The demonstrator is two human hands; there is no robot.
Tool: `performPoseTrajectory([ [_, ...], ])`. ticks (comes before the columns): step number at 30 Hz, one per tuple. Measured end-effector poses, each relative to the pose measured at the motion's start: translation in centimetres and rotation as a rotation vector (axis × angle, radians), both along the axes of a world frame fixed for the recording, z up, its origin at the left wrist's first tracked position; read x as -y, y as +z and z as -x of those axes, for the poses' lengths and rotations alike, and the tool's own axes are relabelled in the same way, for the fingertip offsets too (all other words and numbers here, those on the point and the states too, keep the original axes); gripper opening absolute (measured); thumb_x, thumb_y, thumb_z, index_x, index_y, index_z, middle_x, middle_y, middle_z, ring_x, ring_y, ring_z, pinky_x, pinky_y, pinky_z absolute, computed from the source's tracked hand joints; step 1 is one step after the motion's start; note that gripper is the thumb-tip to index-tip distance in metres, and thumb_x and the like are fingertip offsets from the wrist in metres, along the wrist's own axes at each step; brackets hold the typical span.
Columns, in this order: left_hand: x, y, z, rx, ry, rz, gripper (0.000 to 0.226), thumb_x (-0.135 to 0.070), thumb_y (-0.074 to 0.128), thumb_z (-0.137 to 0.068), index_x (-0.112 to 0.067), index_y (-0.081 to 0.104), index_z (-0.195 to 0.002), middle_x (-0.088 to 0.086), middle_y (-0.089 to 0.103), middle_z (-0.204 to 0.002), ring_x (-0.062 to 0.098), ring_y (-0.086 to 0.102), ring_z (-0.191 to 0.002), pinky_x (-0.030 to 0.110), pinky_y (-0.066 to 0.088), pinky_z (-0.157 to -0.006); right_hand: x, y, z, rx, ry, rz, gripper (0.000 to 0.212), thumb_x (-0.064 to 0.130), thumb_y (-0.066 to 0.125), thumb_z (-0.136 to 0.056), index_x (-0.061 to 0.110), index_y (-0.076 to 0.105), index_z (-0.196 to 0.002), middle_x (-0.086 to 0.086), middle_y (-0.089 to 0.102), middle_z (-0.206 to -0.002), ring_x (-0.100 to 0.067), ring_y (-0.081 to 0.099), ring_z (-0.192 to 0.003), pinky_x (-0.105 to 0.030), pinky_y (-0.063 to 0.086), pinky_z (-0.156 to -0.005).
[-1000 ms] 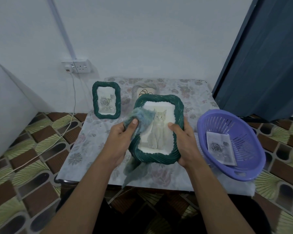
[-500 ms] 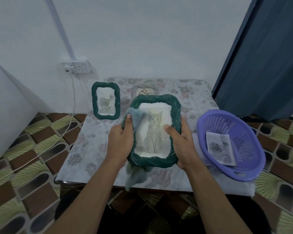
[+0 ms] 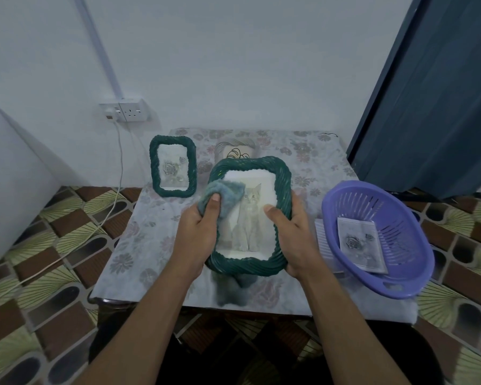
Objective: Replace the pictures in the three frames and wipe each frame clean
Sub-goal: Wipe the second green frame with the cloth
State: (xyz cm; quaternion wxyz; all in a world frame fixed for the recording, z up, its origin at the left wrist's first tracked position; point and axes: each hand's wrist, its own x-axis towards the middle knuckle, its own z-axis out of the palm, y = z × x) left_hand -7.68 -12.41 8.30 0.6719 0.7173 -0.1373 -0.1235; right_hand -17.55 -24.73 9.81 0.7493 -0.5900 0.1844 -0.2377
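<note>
Head view: our right hand (image 3: 295, 240) grips the right edge of the green woven frame (image 3: 250, 269), tilting it over the middle of the table (image 3: 150, 245) so its glass faces us. Our left hand (image 3: 197, 234) clutches the grey-blue cloth (image 3: 225, 193) against the upper left corner, wiping. A pale kitten picture shows inside, cleanly seated.

Large frame (image 3: 247, 162): dark green, twisted rope-like weave, ridged, slight sheen.
Small frame (image 3: 172, 140): same green ridged weave.
Cloth (image 3: 225, 191): grey-blue textile, fuzzy, matt.
Cat picture (image 3: 252, 226): pale paper print, matt.
Basket (image 3: 406, 232): lilac plastic, smooth, slotted walls, mild gloss.
Loose print (image 3: 358, 245) inside: paper, flat, matt.
Counter (image 3: 128, 245): floral covering, smooth, matt.
Floor (image 3: 53, 234): patterned tiles, smooth, faintly glossy.
</note>
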Motion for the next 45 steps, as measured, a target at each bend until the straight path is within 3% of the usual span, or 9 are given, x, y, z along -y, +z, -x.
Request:
performPoseTrajectory([
  [2,0.0,0.3,0.1,0.006,0.051,-0.087,0.051,-0.051,0.046,-0.099,-0.012,0.054,-0.067,0.001,0.048,-0.053,0.012,0.043,-0.047,0.026,0.033,-0.050,0.1,-0.2,0.0,0.001,0.016,-0.002,0.041,0.006,0.052,-0.101,0.045,0.057,-0.111,0.027,0.071,-0.105,0.000,0.066,-0.105,-0.029,0.053,-0.096],
  [6,-0.1,0.3,0.1,-0.092,0.019,-0.064,0.058,-0.060,0.043,-0.095,-0.008,0.067,-0.085,0.010,0.065,-0.078,0.021,0.061,-0.071,0.035,0.047,-0.068,0.4,-0.3,0.1,-0.025,0.022,-0.004,0.038,0.006,0.052,-0.101,0.042,0.059,-0.110,0.024,0.073,-0.101,0.000,0.068,-0.100,-0.024,0.055,-0.088],
  [11,-0.7,0.7,0.3,-0.219,-0.231,0.170,0.032,-0.041,0.051,-0.091,-0.018,0.070,-0.104,0.002,0.074,-0.105,0.018,0.068,-0.103,0.037,0.054,-0.093,1.8,-0.4,0.2,-0.035,-0.048,-0.154,0.027,0.006,0.052,-0.100,0.028,0.065,-0.108,0.010,0.077,-0.091,-0.011,0.073,-0.085,-0.033,0.060,-0.072],
  [16,-2.2,0.0,0.0,-0.405,-0.347,0.344,0.029,-0.020,0.055,-0.087,-0.004,0.069,-0.107,0.013,0.073,-0.107,0.021,0.070,-0.096,0.030,0.059,-0.083,3.1,-0.6,0.8,-0.048,-0.105,-0.266,0.024,0.007,0.053,-0.100,0.023,0.065,-0.112,0.004,0.077,-0.092,-0.016,0.074,-0.081,-0.035,0.061,-0.064],
  [28,-2.3,1.7,-2.9,-0.234,0.239,0.321,0.017,-0.031,0.063,-0.094,-0.017,0.070,-0.091,-0.001,0.074,-0.081,0.014,0.070,-0.076,0.027,0.057,-0.063,3.6,-0.4,0.9,-0.007,-0.103,-0.237,0.027,0.005,0.051,-0.100,0.020,0.063,-0.119,0.002,0.076,-0.101,-0.018,0.073,-0.089,-0.036,0.060,-0.069],
  [31,-1.5,2.6,-2.5,-0.218,0.210,0.315,0.029,-0.035,0.054,-0.100,-0.013,0.069,-0.086,0.001,0.073,-0.078,0.021,0.070,-0.083,0.037,0.057,-0.080,3.5,-0.3,0.9,-0.020,-0.091,-0.215,0.027,0.005,0.051,-0.101,0.019,0.062,-0.121,0.002,0.076,-0.102,-0.017,0.074,-0.090,-0.032,0.060,-0.067],
  [34,-1.1,3.8,-2.4,-0.310,0.177,0.418,0.037,-0.034,0.044,-0.104,-0.005,0.066,-0.109,0.014,0.073,-0.108,0.029,0.067,-0.108,0.045,0.052,-0.098,3.3,-0.5,0.9,-0.039,-0.092,-0.175,0.036,0.006,0.052,-0.100,0.017,0.056,-0.134,-0.004,0.072,-0.118,-0.021,0.071,-0.100,-0.033,0.060,-0.071],
  [39,-1.6,4.2,-2.7,-0.341,-0.037,0.576,0.053,-0.031,0.026,-0.103,0.005,0.052,-0.131,0.020,0.060,-0.125,0.029,0.057,-0.118,0.041,0.044,-0.106,3.3,-0.4,1.0,-0.030,-0.075,-0.098,0.042,0.004,0.053,-0.099,0.017,0.052,-0.140,-0.004,0.068,-0.128,-0.026,0.064,-0.118,-0.049,0.051,-0.102],
  [45,-0.6,4.2,-1.5,-0.015,-0.114,0.279,0.031,0.001,0.048,-0.098,-0.013,0.066,-0.118,-0.001,0.074,-0.104,0.012,0.066,-0.099,0.022,0.053,-0.081,2.8,-0.2,0.8,-0.011,-0.052,-0.086,0.041,0.004,0.053,-0.099,0.021,0.054,-0.137,0.002,0.071,-0.121,-0.021,0.066,-0.114,-0.048,0.050,-0.103],
])
